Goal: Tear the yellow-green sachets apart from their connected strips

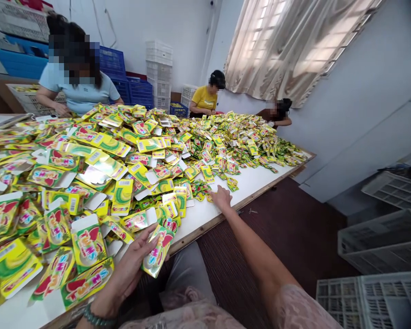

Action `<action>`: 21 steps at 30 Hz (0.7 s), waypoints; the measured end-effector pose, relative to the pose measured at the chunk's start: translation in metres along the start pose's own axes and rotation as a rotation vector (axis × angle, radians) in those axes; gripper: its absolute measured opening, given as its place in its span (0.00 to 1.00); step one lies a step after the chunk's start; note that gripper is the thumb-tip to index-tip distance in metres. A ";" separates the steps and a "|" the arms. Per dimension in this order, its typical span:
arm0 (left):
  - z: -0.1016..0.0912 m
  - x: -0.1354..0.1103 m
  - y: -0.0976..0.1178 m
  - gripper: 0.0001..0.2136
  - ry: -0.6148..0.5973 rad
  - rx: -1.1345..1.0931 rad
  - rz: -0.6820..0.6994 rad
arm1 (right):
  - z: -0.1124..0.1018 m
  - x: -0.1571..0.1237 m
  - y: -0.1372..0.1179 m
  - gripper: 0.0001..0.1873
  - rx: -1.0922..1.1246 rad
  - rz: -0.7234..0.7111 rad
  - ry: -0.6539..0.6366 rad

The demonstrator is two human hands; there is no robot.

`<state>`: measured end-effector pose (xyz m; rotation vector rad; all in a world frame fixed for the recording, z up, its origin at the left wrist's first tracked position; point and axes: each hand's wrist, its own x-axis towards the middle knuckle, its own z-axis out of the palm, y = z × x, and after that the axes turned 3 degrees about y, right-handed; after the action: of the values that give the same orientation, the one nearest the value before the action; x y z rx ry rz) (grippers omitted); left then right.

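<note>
My left hand (137,256) is closed around a small candy box (158,251), yellow and green with watermelon pictures and colourful lettering. It holds the box tilted at the table's near edge, thumb on the printed face. Farther forward, my right hand (222,199) rests low over the white tabletop with its fingers bent. Its fingertips are at the edge of a group of small green and yellow sachets (201,188); whether one is between them is hidden. Left of both hands lies a large heap of similar boxes (123,196), many with white flaps standing out.
Across the heap sits a person in light blue (78,91); a person in yellow (203,99) and another person (277,112) work farther along. Blue crates (139,91) and white crates (159,68) are stacked behind. More white crates (380,242) stand on the floor at right.
</note>
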<state>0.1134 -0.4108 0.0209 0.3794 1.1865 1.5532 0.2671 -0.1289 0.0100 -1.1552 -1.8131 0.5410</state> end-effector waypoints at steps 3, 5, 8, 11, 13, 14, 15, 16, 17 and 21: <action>0.003 -0.001 0.001 0.33 0.034 0.015 -0.001 | 0.001 0.005 0.017 0.11 0.010 0.005 0.015; 0.003 -0.001 0.001 0.33 0.058 0.016 0.007 | 0.005 -0.005 0.015 0.10 0.039 -0.021 0.001; 0.000 0.001 0.000 0.31 0.069 0.041 0.019 | 0.009 -0.030 -0.003 0.10 0.114 -0.046 -0.026; -0.003 0.005 0.000 0.30 0.082 0.118 0.051 | 0.009 -0.055 -0.033 0.10 0.355 -0.019 -0.249; -0.003 0.007 -0.001 0.30 0.088 0.170 0.077 | 0.011 -0.070 -0.056 0.13 0.475 -0.037 -0.420; -0.003 0.008 -0.001 0.30 0.086 0.192 0.088 | 0.012 -0.076 -0.067 0.14 0.514 -0.059 -0.491; -0.003 0.008 0.000 0.31 0.076 0.209 0.100 | 0.014 -0.081 -0.076 0.14 0.531 -0.083 -0.533; -0.004 0.008 0.001 0.31 0.059 0.221 0.112 | 0.016 -0.084 -0.085 0.13 0.538 -0.112 -0.563; -0.005 0.007 0.001 0.31 0.040 0.232 0.124 | 0.017 -0.087 -0.091 0.12 0.531 -0.149 -0.578; -0.013 0.001 0.004 0.29 -0.013 0.247 0.145 | 0.018 -0.088 -0.105 0.07 0.442 -0.371 -0.607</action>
<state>0.1013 -0.4155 0.0183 0.6489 1.3700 1.5272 0.2154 -0.2540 0.0389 -0.3511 -2.1881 1.0817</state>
